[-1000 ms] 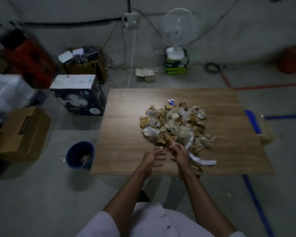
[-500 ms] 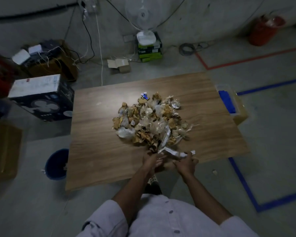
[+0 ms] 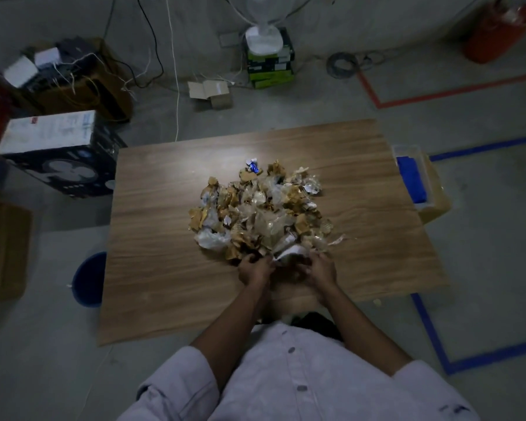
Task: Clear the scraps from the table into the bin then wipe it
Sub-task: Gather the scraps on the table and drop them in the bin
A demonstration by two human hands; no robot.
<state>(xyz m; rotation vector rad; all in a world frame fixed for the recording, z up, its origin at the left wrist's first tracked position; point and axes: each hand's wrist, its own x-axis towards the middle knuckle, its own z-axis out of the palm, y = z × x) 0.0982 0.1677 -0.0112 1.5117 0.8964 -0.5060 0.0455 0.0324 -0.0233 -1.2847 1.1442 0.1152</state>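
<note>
I'm on the gathering step: left hand (image 3: 254, 268) and right hand (image 3: 321, 270) both curl round scraps (image 3: 261, 208) at the pile's near edge, mid-table (image 3: 164, 238). Next, I judge, calls for lifting a firm handful left to the bin (image 3: 88, 279) on the floor.

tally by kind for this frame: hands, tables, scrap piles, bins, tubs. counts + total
hands: 2 (left hand, right hand, both at the near edge of the pile)
table: 1
scrap pile: 1
blue bin: 1, on the floor left of the table
clear tub: 1, off the table's right edge
total: 6
</note>
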